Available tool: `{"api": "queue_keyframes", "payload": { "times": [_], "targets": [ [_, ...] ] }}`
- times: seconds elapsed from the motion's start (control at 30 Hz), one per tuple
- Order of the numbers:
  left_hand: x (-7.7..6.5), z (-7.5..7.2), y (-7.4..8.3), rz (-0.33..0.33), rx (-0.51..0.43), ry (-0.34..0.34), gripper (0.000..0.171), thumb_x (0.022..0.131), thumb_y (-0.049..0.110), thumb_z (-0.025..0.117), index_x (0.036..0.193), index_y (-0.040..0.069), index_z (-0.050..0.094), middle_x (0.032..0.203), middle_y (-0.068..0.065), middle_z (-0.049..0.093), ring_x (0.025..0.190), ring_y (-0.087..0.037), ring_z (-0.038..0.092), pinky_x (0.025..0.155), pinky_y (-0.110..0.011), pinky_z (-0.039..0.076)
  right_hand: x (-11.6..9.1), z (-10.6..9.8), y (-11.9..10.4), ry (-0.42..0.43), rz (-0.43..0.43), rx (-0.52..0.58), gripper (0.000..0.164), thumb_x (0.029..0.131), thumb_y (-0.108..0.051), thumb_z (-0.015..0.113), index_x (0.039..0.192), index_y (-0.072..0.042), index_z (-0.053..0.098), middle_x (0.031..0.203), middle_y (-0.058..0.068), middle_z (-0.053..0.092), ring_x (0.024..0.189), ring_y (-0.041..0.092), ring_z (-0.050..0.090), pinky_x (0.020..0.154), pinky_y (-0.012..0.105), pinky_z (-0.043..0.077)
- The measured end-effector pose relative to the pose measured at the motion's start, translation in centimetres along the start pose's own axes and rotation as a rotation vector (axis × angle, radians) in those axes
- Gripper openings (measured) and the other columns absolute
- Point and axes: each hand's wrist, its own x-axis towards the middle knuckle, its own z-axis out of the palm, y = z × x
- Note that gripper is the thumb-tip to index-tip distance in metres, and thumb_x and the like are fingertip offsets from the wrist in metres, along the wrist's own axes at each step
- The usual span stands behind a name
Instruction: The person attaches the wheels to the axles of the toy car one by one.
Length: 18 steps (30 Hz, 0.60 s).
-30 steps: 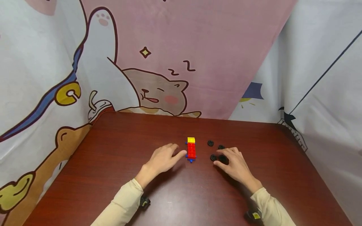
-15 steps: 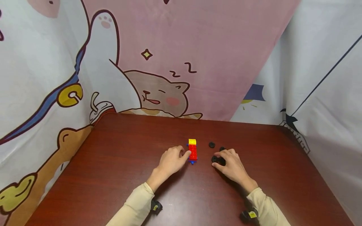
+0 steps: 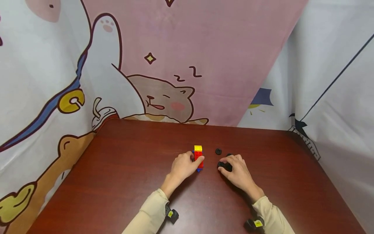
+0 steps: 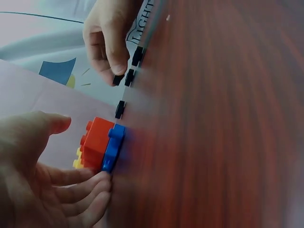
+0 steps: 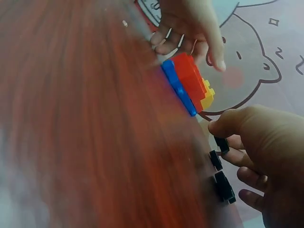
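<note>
A small toy car body of building bricks (image 3: 198,158), red on a blue base with a yellow brick at its far end, stands on the table. My left hand (image 3: 184,165) is around it, fingers along its left side and the thumb stretched over its top. In the left wrist view the fingertips are right at the blue base (image 4: 113,147), the thumb apart from the red brick (image 4: 98,141). Right of the car, my right hand (image 3: 238,171) pinches a black toy wheel (image 5: 221,144) between thumb and index finger.
Another black wheel (image 3: 218,151) lies farther back, right of the car. More wheels, one (image 5: 215,160) among them, sit close under the right hand. The brown table (image 3: 140,156) ends at a printed cloth backdrop (image 3: 228,65).
My left hand has moved right, its thumb now over the car body. My right hand has come slightly left and closed its thumb and index finger on a wheel.
</note>
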Motion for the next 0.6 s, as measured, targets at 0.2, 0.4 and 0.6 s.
{"api": "queue_keyframes", "payload": {
  "times": [0.2, 0.4, 0.6],
  "targets": [
    [0.5, 1.1, 0.2, -0.015, 0.017, 0.036, 0.054, 0.085, 0.063, 0.066, 0.089, 0.009, 0.065, 0.073, -0.001, 0.064, 0.063, -0.019, 0.059, 0.055, -0.032, 0.048, 0.1, 0.1, 0.0, 0.033, 0.02, 0.037, 0.026, 0.081, -0.021, 0.082, 0.103, -0.012, 0.072, 0.102, 0.002, 0.069, 0.096, 0.02, 0.048, 0.083, 0.041, 0.038],
    [0.7, 1.5, 0.3, -0.013, 0.076, 0.042, 0.054, 0.082, 0.062, 0.069, 0.09, 0.009, 0.062, 0.072, -0.002, 0.061, 0.066, -0.022, 0.063, 0.059, -0.034, 0.052, 0.4, 0.3, -0.1, 0.063, 0.019, 0.064, 0.028, 0.08, -0.019, 0.083, 0.104, -0.01, 0.072, 0.1, 0.002, 0.068, 0.096, 0.02, 0.048, 0.081, 0.04, 0.039],
    [1.0, 1.5, 0.1, -0.024, 0.054, 0.066, 0.034, 0.081, 0.044, 0.067, 0.084, 0.011, 0.059, 0.07, -0.004, 0.061, 0.065, -0.028, 0.065, 0.059, -0.037, 0.053, 0.7, 0.5, -0.2, 0.1, -0.003, 0.094, 0.029, 0.079, -0.015, 0.083, 0.105, -0.008, 0.072, 0.099, 0.003, 0.068, 0.096, 0.022, 0.049, 0.081, 0.041, 0.039]
  ]
}}
